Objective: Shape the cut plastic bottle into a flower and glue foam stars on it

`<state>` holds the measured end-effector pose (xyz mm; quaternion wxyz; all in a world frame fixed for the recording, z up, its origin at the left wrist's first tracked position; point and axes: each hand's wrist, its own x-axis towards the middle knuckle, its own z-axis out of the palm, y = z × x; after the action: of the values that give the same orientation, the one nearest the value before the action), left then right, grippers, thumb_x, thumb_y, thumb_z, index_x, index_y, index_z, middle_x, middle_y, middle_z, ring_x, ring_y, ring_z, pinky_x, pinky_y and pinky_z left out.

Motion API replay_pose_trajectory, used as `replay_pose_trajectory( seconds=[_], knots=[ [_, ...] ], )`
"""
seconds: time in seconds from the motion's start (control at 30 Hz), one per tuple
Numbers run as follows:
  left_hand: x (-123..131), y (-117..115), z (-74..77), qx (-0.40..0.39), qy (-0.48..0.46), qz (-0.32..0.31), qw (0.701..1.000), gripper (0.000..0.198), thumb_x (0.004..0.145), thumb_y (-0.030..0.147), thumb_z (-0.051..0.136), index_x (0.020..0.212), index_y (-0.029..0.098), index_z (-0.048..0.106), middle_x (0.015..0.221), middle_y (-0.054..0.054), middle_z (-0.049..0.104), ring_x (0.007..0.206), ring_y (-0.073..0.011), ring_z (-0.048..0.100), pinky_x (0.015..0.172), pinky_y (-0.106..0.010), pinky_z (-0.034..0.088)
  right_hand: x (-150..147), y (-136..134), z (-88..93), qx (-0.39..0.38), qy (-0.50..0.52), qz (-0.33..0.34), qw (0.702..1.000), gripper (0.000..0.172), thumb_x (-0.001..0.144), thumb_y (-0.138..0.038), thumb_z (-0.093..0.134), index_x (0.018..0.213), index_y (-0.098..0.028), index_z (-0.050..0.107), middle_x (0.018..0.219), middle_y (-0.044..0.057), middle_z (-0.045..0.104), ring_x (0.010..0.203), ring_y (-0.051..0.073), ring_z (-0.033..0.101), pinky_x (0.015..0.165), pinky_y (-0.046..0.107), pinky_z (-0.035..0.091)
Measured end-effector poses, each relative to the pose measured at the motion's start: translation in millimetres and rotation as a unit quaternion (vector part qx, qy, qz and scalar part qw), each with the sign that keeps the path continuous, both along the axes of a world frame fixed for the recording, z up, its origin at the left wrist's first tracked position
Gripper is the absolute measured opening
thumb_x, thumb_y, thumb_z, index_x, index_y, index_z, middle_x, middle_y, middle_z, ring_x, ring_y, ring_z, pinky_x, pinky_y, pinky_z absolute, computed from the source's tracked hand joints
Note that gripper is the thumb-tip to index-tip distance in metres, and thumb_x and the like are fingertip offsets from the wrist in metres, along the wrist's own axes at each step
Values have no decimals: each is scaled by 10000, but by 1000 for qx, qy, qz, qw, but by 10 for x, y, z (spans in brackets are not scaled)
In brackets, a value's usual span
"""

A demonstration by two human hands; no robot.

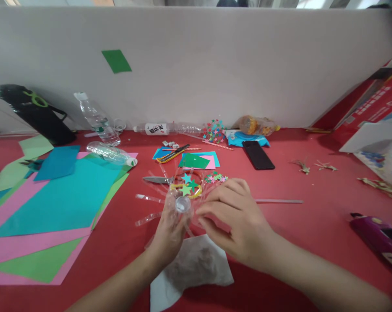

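The step in hand looks to be close work on the cut bottle [183, 204], which sits above the red table [280, 242] at the middle of the view, its cap toward the wearer and its clear strips splayed outward. The left hand [171, 229] is curled around it near the cap, fingers closed on the plastic. The right hand [241, 216] is at the bottle's other side, fingers bent, thumb and forefinger tips close together; whether they pinch a clear strip cannot be told. Three stars [192, 185] show just beyond the cap, in front of the scissors [158, 179]; whether they are stuck to the plastic is unclear. The next move seems to call for a steady left grip and a light, exact touch from the right fingertips
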<state>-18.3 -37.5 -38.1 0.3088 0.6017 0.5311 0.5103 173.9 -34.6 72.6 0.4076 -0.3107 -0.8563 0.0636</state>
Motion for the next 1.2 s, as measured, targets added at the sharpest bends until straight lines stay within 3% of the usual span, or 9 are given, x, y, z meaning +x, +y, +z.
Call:
replay_pose_trajectory(
  seconds=[0.23, 0.5, 0.67, 0.83, 1.0, 1.2],
  knots=[
    [-55, 0, 45, 0, 61, -11, 998, 237, 834, 443, 581, 948, 270, 696, 1209, -94, 647, 1357, -314, 435, 1141, -512, 314, -35, -11, -22, 23, 19, -7, 1000, 92, 831, -106, 568, 787, -186, 582, 771, 2, 633, 777, 154, 489, 789, 355, 374],
    [-26, 4, 8, 17, 93, 1, 996, 288, 841, 448, 555, 1002, 240, 673, 1227, -125, 622, 1345, -336, 426, 1116, -513, 327, -71, -2, -105, 33, 3, -23, 999, 81, 867, -153, 590, 816, -197, 637, 796, -5, 655, 794, 157, 488, 839, 370, 358],
    [101, 32, 175, 13, 31, 19, 999, 302, 836, 394, 583, 1092, 236, 578, 1097, -92, 622, 1145, -297, 563, 1026, -476, 408, -80, -1, -151, 85, -23, -47, 995, 101, 866, -141, 594, 898, -199, 671, 807, -4, 654, 800, 165, 478, 910, 399, 343],
    [170, 39, 342, -27, -50, -2, 998, 224, 848, 340, 581, 1051, 248, 556, 955, -23, 618, 880, -206, 610, 825, -355, 499, -98, -15, -117, 60, -31, -39, 997, 138, 872, -95, 582, 889, -203, 667, 793, -20, 652, 770, 153, 478, 889, 376, 340],
    [166, 9, 371, -16, -58, 39, 997, 230, 795, 279, 640, 1017, 246, 593, 976, -25, 620, 922, -209, 594, 865, -347, 490, -125, 35, -203, 47, -83, -23, 995, 169, 913, -110, 540, 815, -202, 642, 764, -32, 625, 761, 146, 446, 813, 354, 312],
    [143, 31, 346, -25, -31, 24, 999, 215, 823, 322, 595, 1013, 223, 601, 963, -64, 662, 949, -244, 646, 898, -413, 516, -101, 62, -218, 30, -83, -37, 995, 165, 933, -176, 542, 813, -214, 648, 768, -22, 617, 800, 163, 437, 822, 370, 305]
  ],
)
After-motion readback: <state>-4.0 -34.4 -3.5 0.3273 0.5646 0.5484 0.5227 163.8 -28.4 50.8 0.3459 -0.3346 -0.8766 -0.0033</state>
